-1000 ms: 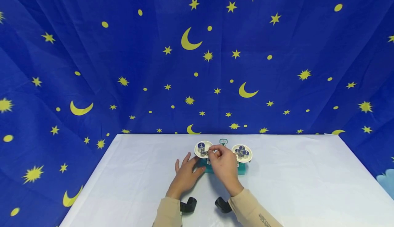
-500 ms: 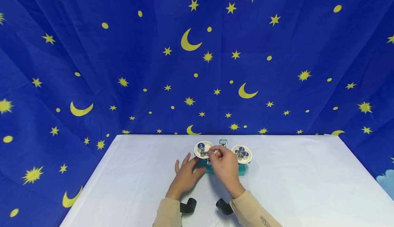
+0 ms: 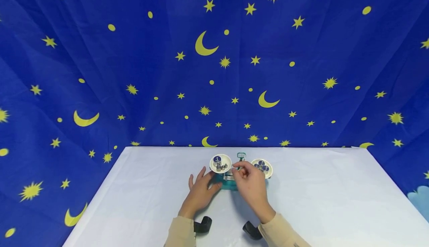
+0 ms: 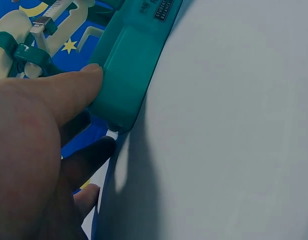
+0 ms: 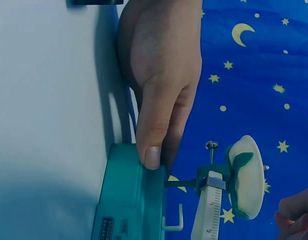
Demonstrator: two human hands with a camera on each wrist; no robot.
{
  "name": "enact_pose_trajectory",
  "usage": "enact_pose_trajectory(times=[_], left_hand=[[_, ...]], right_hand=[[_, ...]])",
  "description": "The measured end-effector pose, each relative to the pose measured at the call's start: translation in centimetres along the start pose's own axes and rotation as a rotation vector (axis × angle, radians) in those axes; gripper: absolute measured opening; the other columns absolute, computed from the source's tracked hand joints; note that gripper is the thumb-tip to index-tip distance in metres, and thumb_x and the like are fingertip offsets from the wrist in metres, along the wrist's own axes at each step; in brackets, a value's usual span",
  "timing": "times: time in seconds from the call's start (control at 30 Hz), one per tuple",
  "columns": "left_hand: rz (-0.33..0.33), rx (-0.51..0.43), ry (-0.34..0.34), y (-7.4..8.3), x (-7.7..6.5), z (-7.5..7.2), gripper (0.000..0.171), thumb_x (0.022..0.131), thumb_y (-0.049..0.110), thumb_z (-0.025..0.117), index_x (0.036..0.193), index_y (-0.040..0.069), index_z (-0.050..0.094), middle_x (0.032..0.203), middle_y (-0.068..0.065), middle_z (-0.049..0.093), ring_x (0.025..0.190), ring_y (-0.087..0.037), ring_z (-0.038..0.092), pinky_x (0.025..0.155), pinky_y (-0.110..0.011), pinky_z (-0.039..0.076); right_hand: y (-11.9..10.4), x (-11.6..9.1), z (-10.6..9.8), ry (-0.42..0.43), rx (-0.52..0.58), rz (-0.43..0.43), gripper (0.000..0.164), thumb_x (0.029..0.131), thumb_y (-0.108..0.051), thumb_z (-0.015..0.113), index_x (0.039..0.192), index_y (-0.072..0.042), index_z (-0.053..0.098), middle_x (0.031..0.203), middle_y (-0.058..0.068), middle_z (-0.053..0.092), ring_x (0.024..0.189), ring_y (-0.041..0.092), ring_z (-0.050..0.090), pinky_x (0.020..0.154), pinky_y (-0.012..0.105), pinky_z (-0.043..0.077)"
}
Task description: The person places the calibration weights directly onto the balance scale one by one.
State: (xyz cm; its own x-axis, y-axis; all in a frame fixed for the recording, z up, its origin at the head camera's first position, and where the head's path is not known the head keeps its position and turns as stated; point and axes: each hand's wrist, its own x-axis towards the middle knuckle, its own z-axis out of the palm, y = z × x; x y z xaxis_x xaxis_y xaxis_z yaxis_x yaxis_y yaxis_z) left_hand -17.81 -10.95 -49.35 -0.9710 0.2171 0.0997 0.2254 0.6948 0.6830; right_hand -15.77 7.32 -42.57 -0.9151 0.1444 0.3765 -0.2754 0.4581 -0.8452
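A green student balance scale (image 3: 231, 186) stands on the table with two white pans. In the left pan (image 3: 225, 159) sit a larger metal weight (image 3: 217, 160) and several small weights (image 3: 219, 167). My left hand (image 3: 200, 193) grips the left end of the base, its thumb (image 4: 81, 85) on the top edge and other fingers beyond it. My right hand (image 3: 252, 183) hovers over the scale's middle, beside the left pan, thumb and index tips near each other with nothing visible between them. Several weights (image 3: 261, 163) stand in the right pan (image 3: 270, 169), partly covered by the right hand.
Black wrist mounts (image 3: 203, 225) show by both sleeves. A white-topped table (image 3: 328, 198) extends around the scale, and a blue star-and-moon curtain (image 3: 301, 72) hangs behind it. In the right wrist view, the scale's graduated beam (image 5: 211, 210) lies beneath the pan.
My right hand has drawn back to the right from the left pan's rim, leaving a small weight in that pan. The left hand has kept its place on the base.
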Motion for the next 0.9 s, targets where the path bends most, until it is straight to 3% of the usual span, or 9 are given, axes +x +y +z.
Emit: enact_pose_trajectory(times=[0.53, 0.9], left_hand=[[-0.011, -0.028, -0.007, -0.1, -0.6, 0.0, 0.060, 0.098, 0.040, 0.061, 0.144, 0.004, 0.053, 0.147, -0.012, 0.054, 0.149, -0.039, 0.026, 0.115, -0.067, -0.005], [0.010, -0.040, -0.025, -0.3, -0.2, -1.0, 0.063, 0.098, 0.041, 0.060, 0.147, 0.002, 0.049, 0.150, -0.016, 0.049, 0.147, -0.038, 0.031, 0.118, -0.064, 0.000]], right_hand=[[1.6, -1.3, -2.7, 0.022, -0.029, -0.110, 0.008, 0.084, -0.002, 0.075, 0.090, -0.008, 0.075, 0.059, -0.012, 0.047, 0.051, 0.002, 0.041, 0.048, 0.021, 0.037], [2.6, -0.9, -5.2, 0.061, -0.096, -0.092, 0.008, 0.084, -0.001, 0.075, 0.091, -0.006, 0.075, 0.060, -0.011, 0.049, 0.051, 0.005, 0.043, 0.047, 0.021, 0.038]])
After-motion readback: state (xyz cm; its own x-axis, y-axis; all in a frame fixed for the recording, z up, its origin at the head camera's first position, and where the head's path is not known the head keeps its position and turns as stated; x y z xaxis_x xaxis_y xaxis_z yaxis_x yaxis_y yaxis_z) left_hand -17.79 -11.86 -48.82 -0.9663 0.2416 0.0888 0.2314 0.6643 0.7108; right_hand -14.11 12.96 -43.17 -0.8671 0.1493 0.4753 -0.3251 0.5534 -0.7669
